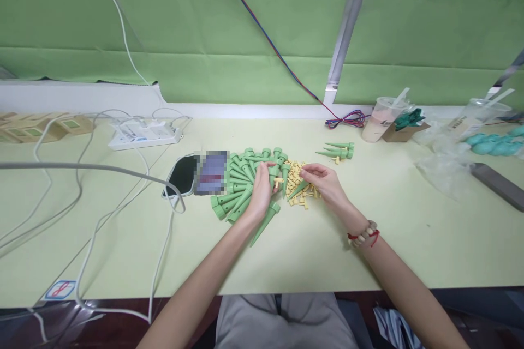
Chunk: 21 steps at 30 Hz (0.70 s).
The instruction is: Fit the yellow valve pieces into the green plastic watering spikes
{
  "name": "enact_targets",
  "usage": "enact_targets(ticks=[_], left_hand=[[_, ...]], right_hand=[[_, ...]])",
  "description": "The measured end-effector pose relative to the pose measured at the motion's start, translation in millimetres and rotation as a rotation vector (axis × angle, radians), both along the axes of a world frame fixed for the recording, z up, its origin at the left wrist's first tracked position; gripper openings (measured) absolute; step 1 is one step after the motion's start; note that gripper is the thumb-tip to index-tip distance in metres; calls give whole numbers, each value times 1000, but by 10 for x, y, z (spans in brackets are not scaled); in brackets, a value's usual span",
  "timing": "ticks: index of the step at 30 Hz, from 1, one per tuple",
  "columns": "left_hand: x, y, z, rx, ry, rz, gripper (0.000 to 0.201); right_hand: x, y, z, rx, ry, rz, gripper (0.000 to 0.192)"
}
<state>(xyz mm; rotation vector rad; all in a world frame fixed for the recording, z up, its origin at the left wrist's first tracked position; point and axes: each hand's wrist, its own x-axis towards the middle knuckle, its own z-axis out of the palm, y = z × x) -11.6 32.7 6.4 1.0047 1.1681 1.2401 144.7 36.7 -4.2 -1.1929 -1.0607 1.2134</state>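
Observation:
My left hand (262, 192) is closed around a green plastic watering spike (274, 170), with a yellow T-shaped valve (279, 181) at its side. Beneath and left of that hand lies a pile of similar green spikes (240, 174). My right hand (323, 179) has thumb and fingertips pinched together over a heap of small yellow valves (293, 177); whatever lies between the fingertips is too small to make out. Another green spike (298, 190) rests on the heap, just below those fingers. One loose spike (265, 223) lies nearer to me.
Several green spikes (339, 150) lie apart, behind my right hand. Left of the pile are a phone (182, 175), a blurred screen (210, 173), a power strip (143, 135) and loose white cables (88, 166). Drink cups (379, 122), a small box (403, 132) and plastic bags (444, 161) stand right.

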Motion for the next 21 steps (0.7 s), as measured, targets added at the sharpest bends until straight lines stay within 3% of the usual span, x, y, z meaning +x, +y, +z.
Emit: enact_targets(ticks=[4,6,8,10,13,15,17,21], left_hand=[[-16,13,-5,29,25,-184,40],[-34,-11,15,99,161,-315,40],[-54,-61,37,222,374,-464,40],[-71,-120,45,349,611,-604,37],[-75,-176,15,518,885,-779,33],[-52,-179,-20,616,1024,-802,31],[-12,-176,-42,677,1154,-742,36],[1,-326,52,752,1361,-481,49]], right_hand=[[98,39,31,88,-170,-83,35],[202,83,51,148,-319,-157,36],[318,114,74,138,-407,-128,38],[424,106,92,102,-500,66,37],[528,3,77,0,-615,542,33],[552,-100,23,-38,-651,649,33],[550,-197,-48,-46,-725,626,29],[553,-354,-26,120,-974,359,28]])
